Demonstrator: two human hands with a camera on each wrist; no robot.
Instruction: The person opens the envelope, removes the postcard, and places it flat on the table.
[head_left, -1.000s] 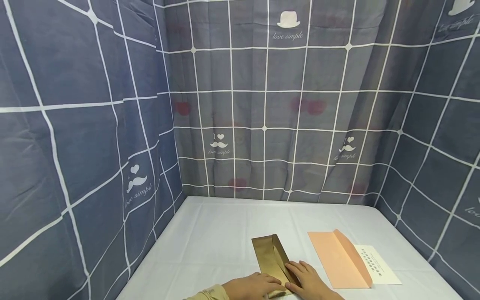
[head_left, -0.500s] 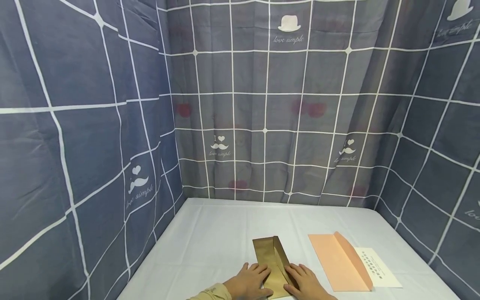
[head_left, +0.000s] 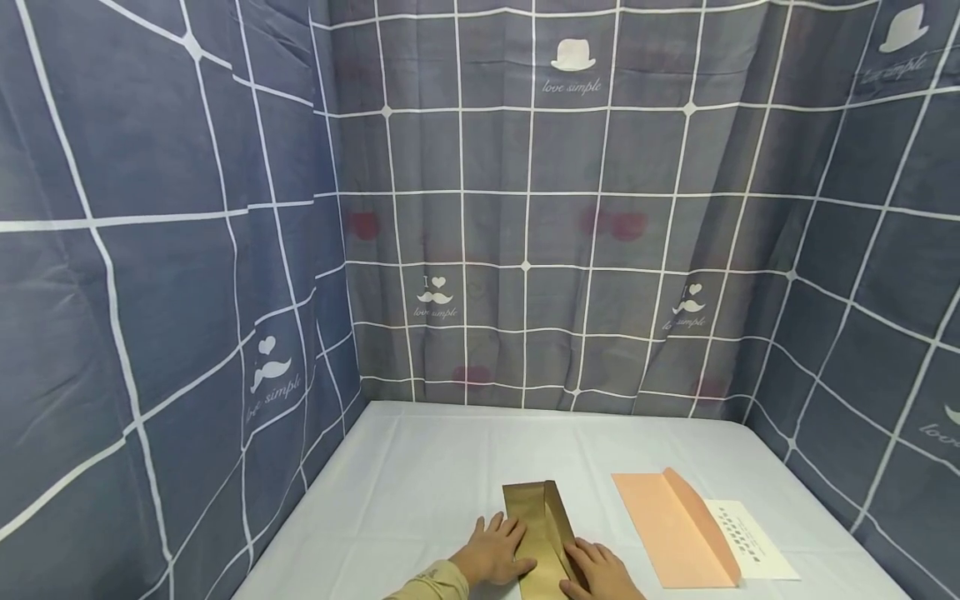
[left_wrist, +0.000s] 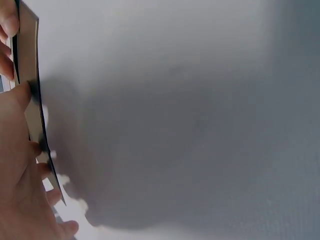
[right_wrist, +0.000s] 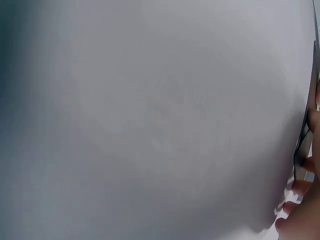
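Note:
A gold envelope [head_left: 531,508] lies lengthwise on the table in the head view, its long side flap [head_left: 557,517] along the right edge. My left hand [head_left: 491,552] rests on its left edge, fingers spread and fairly straight, thumb across the paper. On the flap side, my right hand [head_left: 602,575] touches the lower part with fingers and thumb. The left wrist view shows the envelope's edge [left_wrist: 33,117] under the left fingers. In the right wrist view, the right fingertips line the dark edge at far right. The envelope's lower end runs out of the head view.
To the right lies a peach envelope [head_left: 658,521] with a curved side flap. A white card [head_left: 746,537] with printed grey marks sticks out from beneath it. The table has a white cloth [head_left: 427,467], and grid-patterned curtains [head_left: 495,225] enclose it on three sides.
My left hand has slid from the envelope's lower end up and leftward to its left edge, its fingers spreading. My right hand has stayed at the flap side.

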